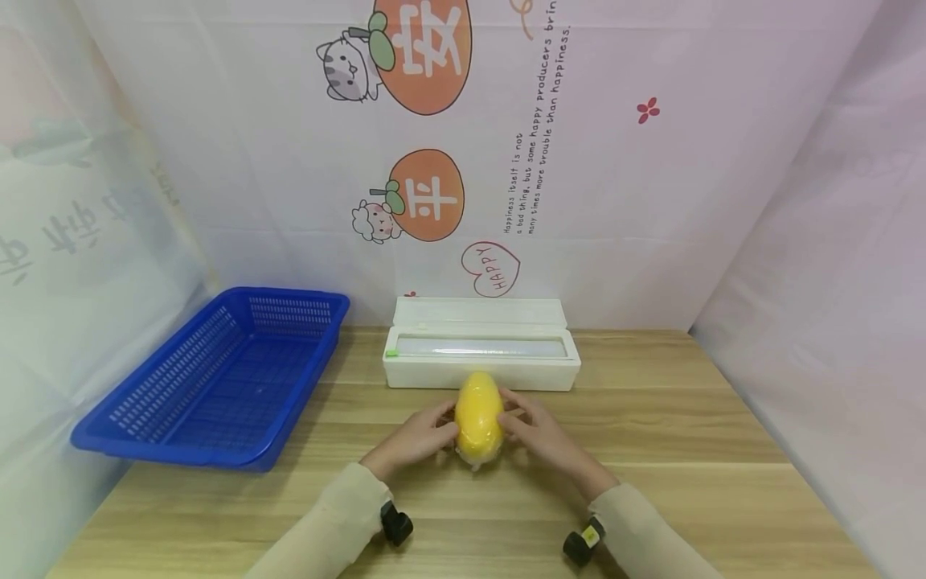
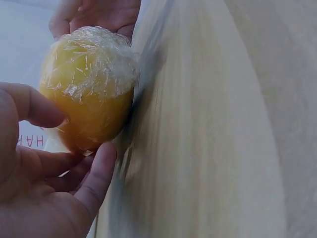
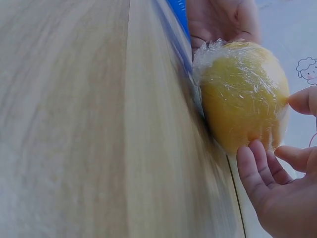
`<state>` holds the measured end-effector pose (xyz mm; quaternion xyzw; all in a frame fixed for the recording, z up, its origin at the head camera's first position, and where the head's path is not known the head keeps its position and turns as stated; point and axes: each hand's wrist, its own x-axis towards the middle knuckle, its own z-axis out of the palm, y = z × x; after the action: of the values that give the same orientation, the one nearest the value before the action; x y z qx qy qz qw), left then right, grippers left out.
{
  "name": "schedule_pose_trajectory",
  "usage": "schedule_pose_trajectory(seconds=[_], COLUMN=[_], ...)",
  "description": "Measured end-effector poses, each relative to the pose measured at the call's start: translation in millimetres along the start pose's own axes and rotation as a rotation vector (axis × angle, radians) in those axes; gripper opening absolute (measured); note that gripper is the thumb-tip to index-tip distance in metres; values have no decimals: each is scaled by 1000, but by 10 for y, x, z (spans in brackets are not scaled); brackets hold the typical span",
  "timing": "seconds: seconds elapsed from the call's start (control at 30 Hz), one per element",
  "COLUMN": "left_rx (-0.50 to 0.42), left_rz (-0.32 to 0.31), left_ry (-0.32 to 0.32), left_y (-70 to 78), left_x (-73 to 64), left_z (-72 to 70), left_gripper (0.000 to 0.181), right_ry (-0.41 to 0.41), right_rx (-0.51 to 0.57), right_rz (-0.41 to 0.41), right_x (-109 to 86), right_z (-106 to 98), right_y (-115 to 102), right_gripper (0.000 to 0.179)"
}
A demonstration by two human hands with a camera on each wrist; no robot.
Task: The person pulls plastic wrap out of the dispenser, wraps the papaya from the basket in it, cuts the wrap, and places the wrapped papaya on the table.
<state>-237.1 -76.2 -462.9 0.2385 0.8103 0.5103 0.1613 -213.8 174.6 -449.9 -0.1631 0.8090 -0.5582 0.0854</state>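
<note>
A smooth yellow oval fruit (image 1: 479,414), wrapped in clear cling film, is held between my two hands just above or on the wooden table. The film is bunched and wrinkled at its near end, as both wrist views show. My left hand (image 1: 423,438) grips its left side, thumb on top and fingers curled beneath. From the right, my right hand (image 1: 542,438) grips it the same way, fingertips (image 3: 246,154) against the lower side. Right behind the fruit stands a white cling film dispenser (image 1: 481,374) with its lid raised and a roll of film showing inside.
A blue plastic basket (image 1: 264,450) with slotted walls stands at the left of the wooden table (image 1: 687,418). A printed white cloth (image 1: 615,185) hangs behind the table, and pale sheets rise on both sides.
</note>
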Motion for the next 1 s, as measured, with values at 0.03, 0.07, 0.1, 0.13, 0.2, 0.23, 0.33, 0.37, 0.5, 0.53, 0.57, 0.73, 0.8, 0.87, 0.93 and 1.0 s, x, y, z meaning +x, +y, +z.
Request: schedule_pose_trajectory(seconds=[0.03,0.07,0.1,0.13,0.2,0.23,0.33,0.37,0.5,0.53,0.57,0.73,0.8,0.87,0.93,1.0], left_rx=[20,39,61,79,100,103,85,79,70,76,81,95,97,94,90,85], left_rz=[10,17,23,29,26,21,8,2,-9,-12,-17,-24,-23,-23,-26,-23], left_ry=[1,3,8,12,20,25,43,51,74,79,80,85,86,86,89,92], left_y=[0,1,4,6,5,4,-7,-8,30,40,46,59,57,53,44,25], left_x=[4,9,12,13,9,4,-5,-8,-22,-27,-26,-39,-41,-42,-41,-38], left_z=[-6,-12,-19,-25,-38,-43,-65,-73,-106,-113,-119,-142,-145,-146,-147,-152], left_gripper=[59,59,59,59,60,61,60,59,55,55,54,55,55,55,55,55], right_ry=[2,5,7,8,11,12,5,2,-6,-8,-9,-9,-6,-3,2,3], right_rx=[5,13,20,26,29,29,28,32,45,50,52,53,51,48,46,42], right_rz=[4,6,9,12,23,29,40,44,51,50,50,42,43,47,52,54], right_x=[4,10,15,20,25,28,35,39,57,62,65,71,67,62,58,53], right_z=[3,7,11,15,21,24,28,28,24,22,20,11,8,5,3,-3], right_y=[5,11,16,23,34,40,47,50,67,70,71,76,74,68,61,51], right_gripper=[60,60,60,60,61,61,63,63,61,60,60,58,59,60,60,61])
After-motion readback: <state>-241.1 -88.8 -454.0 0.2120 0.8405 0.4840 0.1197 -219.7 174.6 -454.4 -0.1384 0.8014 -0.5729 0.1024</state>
